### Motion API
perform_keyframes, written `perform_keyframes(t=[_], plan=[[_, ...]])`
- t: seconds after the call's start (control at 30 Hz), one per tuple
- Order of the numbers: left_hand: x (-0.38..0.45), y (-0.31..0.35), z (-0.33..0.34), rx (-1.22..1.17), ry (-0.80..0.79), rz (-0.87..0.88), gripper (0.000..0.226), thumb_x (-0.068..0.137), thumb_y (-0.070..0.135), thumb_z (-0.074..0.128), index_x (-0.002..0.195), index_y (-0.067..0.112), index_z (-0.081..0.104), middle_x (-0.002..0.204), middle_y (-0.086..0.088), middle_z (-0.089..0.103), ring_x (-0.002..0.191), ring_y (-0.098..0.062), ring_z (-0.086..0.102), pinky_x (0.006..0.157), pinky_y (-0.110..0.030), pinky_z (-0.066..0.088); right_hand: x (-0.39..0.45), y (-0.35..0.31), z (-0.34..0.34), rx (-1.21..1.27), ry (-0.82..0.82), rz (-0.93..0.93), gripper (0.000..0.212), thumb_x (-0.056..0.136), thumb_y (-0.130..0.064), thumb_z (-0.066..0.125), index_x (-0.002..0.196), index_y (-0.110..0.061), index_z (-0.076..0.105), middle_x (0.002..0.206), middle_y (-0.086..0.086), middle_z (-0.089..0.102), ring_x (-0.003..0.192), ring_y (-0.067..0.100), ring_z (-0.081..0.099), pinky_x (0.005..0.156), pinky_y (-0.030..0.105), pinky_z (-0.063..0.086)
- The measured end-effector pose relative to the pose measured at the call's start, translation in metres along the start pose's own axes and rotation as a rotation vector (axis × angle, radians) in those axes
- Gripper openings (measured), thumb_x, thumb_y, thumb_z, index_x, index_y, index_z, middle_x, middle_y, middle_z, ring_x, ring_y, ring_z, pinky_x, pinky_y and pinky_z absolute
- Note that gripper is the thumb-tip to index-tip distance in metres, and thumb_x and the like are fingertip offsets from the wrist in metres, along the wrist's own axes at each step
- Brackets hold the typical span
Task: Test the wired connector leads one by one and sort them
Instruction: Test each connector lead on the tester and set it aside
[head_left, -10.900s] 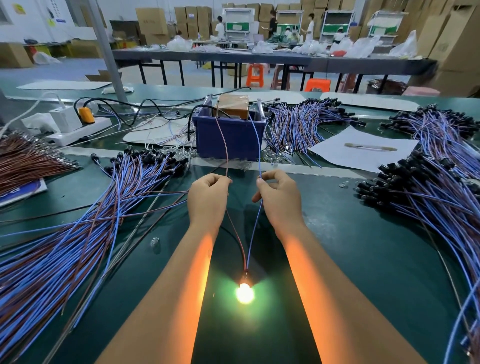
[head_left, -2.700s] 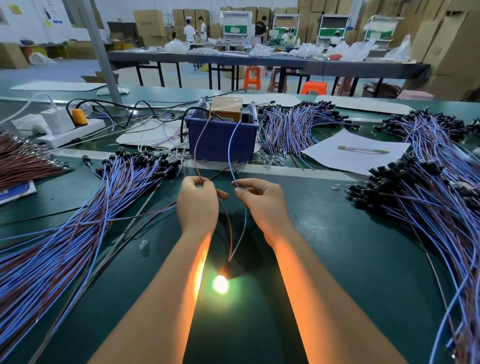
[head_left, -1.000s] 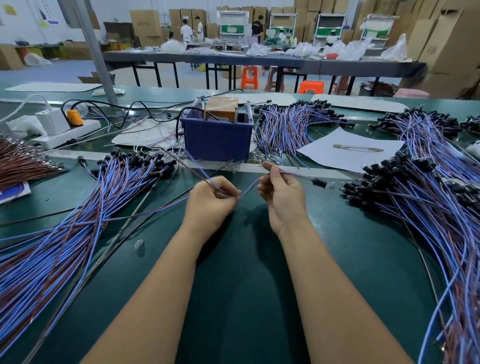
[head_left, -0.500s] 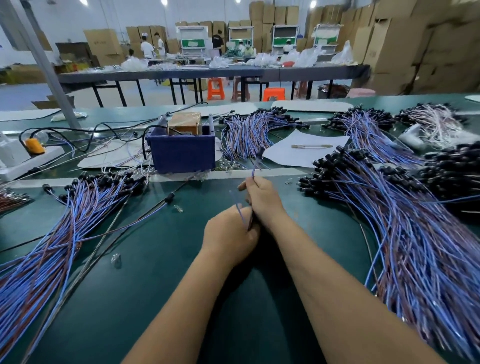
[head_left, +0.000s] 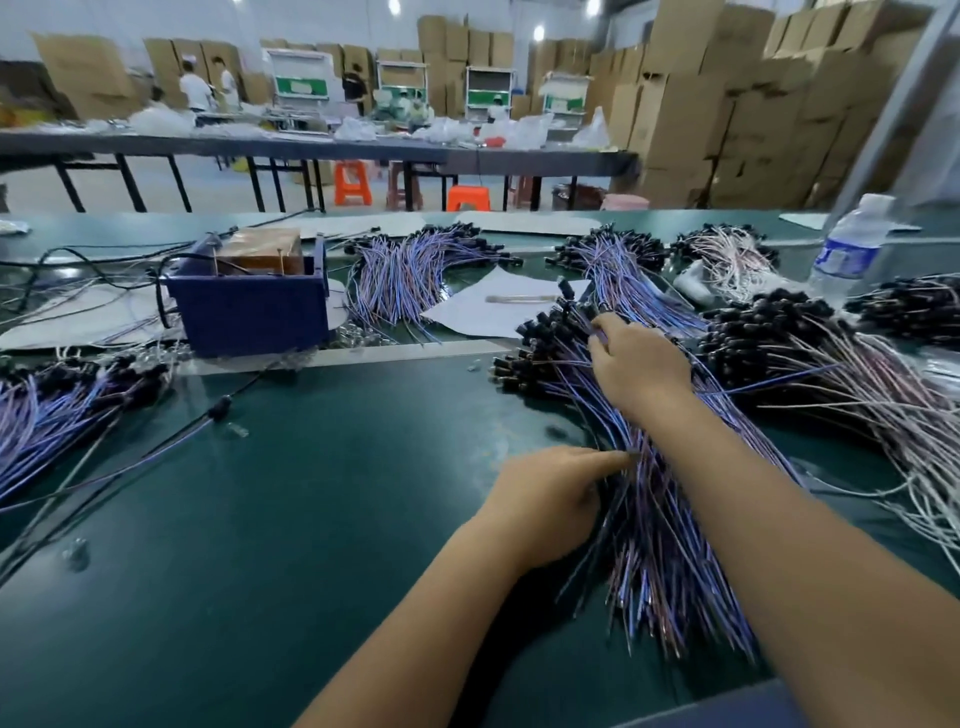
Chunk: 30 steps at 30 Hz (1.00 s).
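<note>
My right hand (head_left: 639, 358) rests palm down on the near right pile of blue and brown leads (head_left: 654, 530), its fingers curled among the black connector ends (head_left: 540, 338); what it holds is hidden. My left hand (head_left: 550, 493) is lower down at the pile's left edge. Its thumb and forefinger pinch the wires of a lead (head_left: 631, 457) that lies in with the others. The blue tester box (head_left: 249, 312) stands at the back left, away from both hands.
More lead piles lie at the left edge (head_left: 52, 410), behind the box (head_left: 405, 275) and at the far right (head_left: 810, 353). A white paper sheet (head_left: 483, 306) and a water bottle (head_left: 847, 249) are on the green table (head_left: 311, 493). One loose lead (head_left: 218, 410) lies left of centre.
My view has swung to the right. Both hands have carried the lead from the table's middle over to the right pile, the right hand reaching up to the connector ends.
</note>
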<state>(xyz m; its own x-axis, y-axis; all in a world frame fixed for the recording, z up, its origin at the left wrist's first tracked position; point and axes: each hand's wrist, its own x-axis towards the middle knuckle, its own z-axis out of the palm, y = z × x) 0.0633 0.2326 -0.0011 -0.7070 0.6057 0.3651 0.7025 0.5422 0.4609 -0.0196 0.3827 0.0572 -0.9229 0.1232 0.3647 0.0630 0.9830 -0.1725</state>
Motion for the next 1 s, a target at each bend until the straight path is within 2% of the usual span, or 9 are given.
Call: perform_keyframes(t=[0.07, 0.2, 0.33, 0.4, 0.6, 0.7, 0.8, 0.9, 1.0], plan=[[-0.001, -0.006, 0.0, -0.145, 0.024, -0.08, 0.061, 0.081, -0.001, 0.046, 0.134, 0.028, 0.057, 0.127, 0.002, 0.064, 0.116, -0.019, 0.056, 0.091, -0.029, 0.047, -0.004, 0.003, 0.005, -0.062, -0.06, 0.027, 0.047, 0.101, -0.033, 0.04, 0.144, -0.015, 0.034, 0.127, 0.017, 0.049, 0.114, 0.034, 0.047, 0.086, 0.042, 0.042], [-0.004, -0.03, -0.013, -0.282, 0.193, -0.228, 0.049, 0.08, -0.001, 0.047, 0.117, 0.024, 0.067, 0.102, 0.009, 0.069, 0.096, -0.013, 0.062, 0.087, -0.031, 0.051, -0.009, -0.021, 0.016, -0.049, 0.075, 0.021, 0.051, 0.095, -0.028, 0.046, 0.141, -0.014, 0.031, 0.134, 0.017, 0.035, 0.122, 0.035, 0.034, 0.106, 0.046, 0.028], [-0.023, -0.063, -0.038, -0.305, 0.35, -0.38, 0.042, 0.081, -0.002, 0.049, 0.091, 0.033, 0.07, 0.086, 0.019, 0.068, 0.082, 0.001, 0.063, 0.074, -0.014, 0.05, -0.01, -0.073, 0.024, 0.034, 0.133, -0.137, 0.049, 0.09, -0.023, 0.049, 0.137, -0.015, 0.036, 0.131, 0.013, 0.034, 0.12, 0.032, 0.031, 0.105, 0.043, 0.024], [-0.038, -0.078, -0.056, -0.262, 0.385, -0.43, 0.042, 0.081, 0.0, 0.049, 0.086, 0.038, 0.067, 0.087, 0.02, 0.068, 0.084, 0.001, 0.063, 0.077, -0.017, 0.05, -0.013, -0.103, 0.03, 0.094, 0.124, -0.213, 0.048, 0.09, -0.021, 0.049, 0.136, -0.016, 0.039, 0.13, 0.012, 0.034, 0.12, 0.031, 0.031, 0.104, 0.042, 0.023], [-0.089, -0.121, -0.111, 0.06, 0.505, -0.632, 0.031, 0.086, 0.004, 0.049, 0.101, 0.019, 0.072, 0.109, 0.002, 0.066, 0.1, -0.019, 0.06, 0.086, -0.032, 0.049, -0.036, -0.191, 0.061, 0.293, -0.033, -0.252, 0.042, 0.089, -0.026, 0.051, 0.13, -0.017, 0.045, 0.126, 0.01, 0.036, 0.12, 0.029, 0.032, 0.103, 0.041, 0.026], [-0.11, -0.136, -0.131, 0.173, 0.556, -0.766, 0.028, 0.088, 0.008, 0.05, 0.108, 0.019, 0.066, 0.122, 0.001, 0.051, 0.092, -0.022, 0.056, 0.078, -0.037, 0.048, -0.046, -0.229, 0.077, 0.388, -0.127, -0.268, 0.043, 0.09, -0.028, 0.053, 0.131, -0.017, 0.047, 0.13, 0.01, 0.037, 0.122, 0.032, 0.034, 0.105, 0.041, 0.027], [-0.12, -0.146, -0.141, 0.264, 0.561, -0.944, 0.032, 0.089, 0.013, 0.048, 0.12, 0.018, 0.057, 0.131, -0.004, 0.04, 0.092, -0.026, 0.052, 0.071, -0.033, 0.037, -0.053, -0.256, 0.089, 0.496, -0.241, -0.24, 0.042, 0.092, -0.031, 0.052, 0.132, -0.02, 0.049, 0.131, 0.012, 0.041, 0.123, 0.032, 0.037, 0.104, 0.039, 0.029], [-0.121, -0.151, -0.145, 0.313, 0.54, -1.13, 0.033, 0.091, 0.017, 0.047, 0.124, 0.014, 0.049, 0.127, -0.014, 0.044, 0.096, -0.034, 0.052, 0.072, -0.035, 0.033, -0.062, -0.262, 0.1, 0.431, -0.242, -0.281, 0.04, 0.093, -0.034, 0.051, 0.131, -0.024, 0.052, 0.129, 0.009, 0.049, 0.121, 0.03, 0.04, 0.1, 0.037, 0.031], [-0.115, -0.157, -0.145, 0.346, 0.513, -1.181, 0.032, 0.09, 0.016, 0.048, 0.122, 0.013, 0.046, 0.123, -0.014, 0.048, 0.104, -0.036, 0.053, 0.071, -0.036, 0.032, -0.062, -0.254, 0.103, 0.554, -0.245, -0.287, 0.034, 0.093, -0.032, 0.051, 0.126, -0.025, 0.057, 0.12, 0.006, 0.057, 0.116, 0.027, 0.043, 0.099, 0.036, 0.034]])
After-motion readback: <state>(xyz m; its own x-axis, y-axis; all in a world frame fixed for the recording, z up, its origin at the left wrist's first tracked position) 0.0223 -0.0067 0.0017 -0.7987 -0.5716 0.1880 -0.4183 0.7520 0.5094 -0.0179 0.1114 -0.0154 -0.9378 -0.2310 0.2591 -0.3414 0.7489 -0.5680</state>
